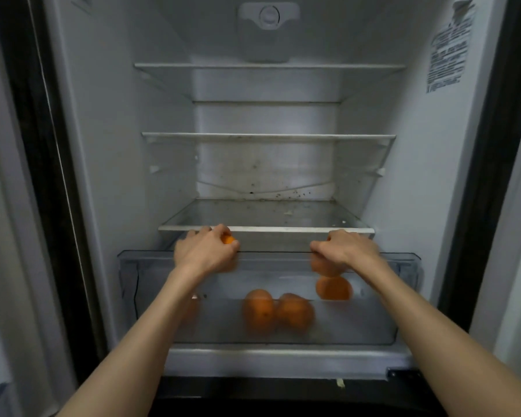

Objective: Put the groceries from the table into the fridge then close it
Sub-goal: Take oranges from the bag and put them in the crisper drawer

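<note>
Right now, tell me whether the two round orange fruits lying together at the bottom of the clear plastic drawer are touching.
Touching. The head view shows the left orange fruit and the right orange fruit pressed side by side, with no gap where they meet, though both are blurred.

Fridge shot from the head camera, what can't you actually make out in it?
- Orange in the left hand: only a sliver shows; fingers cover the rest.
- Fruit under the right hand: mostly hidden by the hand and blurred through the drawer wall.
- Sticker on the right wall: print too small to read.
- Fridge door: cut off by the frame edges.
- Table and remaining groceries: out of view.
</note>
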Tool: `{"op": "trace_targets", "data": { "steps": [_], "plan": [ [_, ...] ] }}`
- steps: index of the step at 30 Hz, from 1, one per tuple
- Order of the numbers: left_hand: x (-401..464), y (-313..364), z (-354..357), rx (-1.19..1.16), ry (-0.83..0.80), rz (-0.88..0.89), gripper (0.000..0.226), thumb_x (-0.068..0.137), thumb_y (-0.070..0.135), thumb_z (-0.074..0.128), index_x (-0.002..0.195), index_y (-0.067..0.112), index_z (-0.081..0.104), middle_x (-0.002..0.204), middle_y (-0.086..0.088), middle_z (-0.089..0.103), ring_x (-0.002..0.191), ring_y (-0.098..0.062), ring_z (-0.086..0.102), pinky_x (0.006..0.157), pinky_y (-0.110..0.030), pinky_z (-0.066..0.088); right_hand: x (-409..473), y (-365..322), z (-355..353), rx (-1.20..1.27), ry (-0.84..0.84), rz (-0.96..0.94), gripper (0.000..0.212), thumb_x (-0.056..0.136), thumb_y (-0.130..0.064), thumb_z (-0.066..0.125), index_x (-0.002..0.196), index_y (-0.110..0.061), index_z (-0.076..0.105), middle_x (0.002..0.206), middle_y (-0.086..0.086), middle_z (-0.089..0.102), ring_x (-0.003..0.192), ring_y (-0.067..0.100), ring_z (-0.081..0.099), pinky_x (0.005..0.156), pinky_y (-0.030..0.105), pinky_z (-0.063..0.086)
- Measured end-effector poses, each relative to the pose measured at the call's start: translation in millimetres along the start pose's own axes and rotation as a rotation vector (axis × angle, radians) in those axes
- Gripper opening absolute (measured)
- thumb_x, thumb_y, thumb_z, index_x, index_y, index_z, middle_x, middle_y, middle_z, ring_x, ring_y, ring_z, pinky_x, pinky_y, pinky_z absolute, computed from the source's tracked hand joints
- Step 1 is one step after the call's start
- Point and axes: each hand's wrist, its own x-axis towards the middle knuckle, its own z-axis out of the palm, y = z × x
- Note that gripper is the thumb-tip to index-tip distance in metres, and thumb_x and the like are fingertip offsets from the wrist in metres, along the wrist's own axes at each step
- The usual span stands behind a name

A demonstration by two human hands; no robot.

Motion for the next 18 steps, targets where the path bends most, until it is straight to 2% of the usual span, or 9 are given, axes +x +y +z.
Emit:
{"op": "trace_targets", "data": {
  "steps": [3,6,9,12,14,16,18],
  "plan": [
    [-4.4,2.6,-2.4,0.101,-0.035,0.029,0.041,0.092,0.043,0.03,0.108,0.024,0.062,0.125,-0.011,0.057,0.116,-0.031,0.047,0.088,-0.038,0.035,-5.3,0.3,-1.3,-0.016,0.031,-0.001,0.049,0.088,-0.054,0.038,0.104,-0.016,0.064,0.119,0.009,0.063,0.108,0.029,0.058,0.081,0.032,0.041],
    [-16.3,1.7,-2.5,0.142,0.024,0.101,0.055,0.097,0.043,0.02,0.092,0.017,0.068,0.106,-0.015,0.067,0.101,-0.031,0.057,0.083,-0.035,0.035,-16.0,1.6,1.7,-0.028,0.126,-0.002,0.056,0.093,-0.054,0.029,0.098,-0.013,0.066,0.112,0.013,0.065,0.103,0.031,0.059,0.077,0.033,0.04],
    [-25.0,-11.4,11.5,0.132,0.323,0.329,0.062,0.094,0.043,0.013,0.082,0.019,0.069,0.087,-0.005,0.07,0.089,-0.027,0.062,0.086,-0.034,0.037,-27.8,3.0,10.9,-0.067,0.315,-0.071,0.061,0.096,-0.051,0.024,0.091,-0.01,0.07,0.1,0.017,0.068,0.095,0.033,0.061,0.073,0.033,0.039],
    [-32.4,-26.1,31.5,0.027,0.517,0.467,0.047,0.094,0.034,0.025,0.097,0.021,0.07,0.089,0.002,0.069,0.083,-0.019,0.063,0.084,-0.033,0.037,-39.3,7.9,32.9,0.062,0.652,-0.302,0.054,0.093,-0.042,0.029,0.075,-0.011,0.07,0.077,0.013,0.07,0.075,0.033,0.064,0.072,0.037,0.04],
    [-40.0,-29.6,45.5,-0.033,0.624,0.485,0.035,0.093,0.029,0.036,0.107,0.017,0.066,0.096,-0.001,0.067,0.09,-0.019,0.061,0.088,-0.033,0.034,-47.2,11.8,50.4,0.172,0.794,-0.428,0.042,0.089,-0.036,0.037,0.09,-0.012,0.07,0.086,0.007,0.071,0.08,0.027,0.064,0.079,0.037,0.036],
    [-43.0,-30.6,61.0,-0.021,0.734,0.495,0.033,0.09,0.025,0.042,0.112,0.014,0.063,0.103,-0.008,0.064,0.1,-0.024,0.056,0.096,-0.039,0.033,-50.7,13.5,69.2,0.162,0.846,-0.518,0.036,0.087,-0.033,0.044,0.108,-0.012,0.066,0.104,0.006,0.067,0.097,0.022,0.06,0.093,0.038,0.032],
    [-41.9,-31.5,72.2,-0.035,0.812,0.508,0.031,0.088,0.02,0.045,0.114,0.013,0.06,0.108,-0.012,0.059,0.105,-0.027,0.051,0.102,-0.045,0.031,-50.8,12.7,84.3,0.113,0.896,-0.565,0.037,0.087,-0.033,0.049,0.115,-0.014,0.063,0.114,0.008,0.064,0.11,0.022,0.053,0.103,0.044,0.03]
  ]
}}
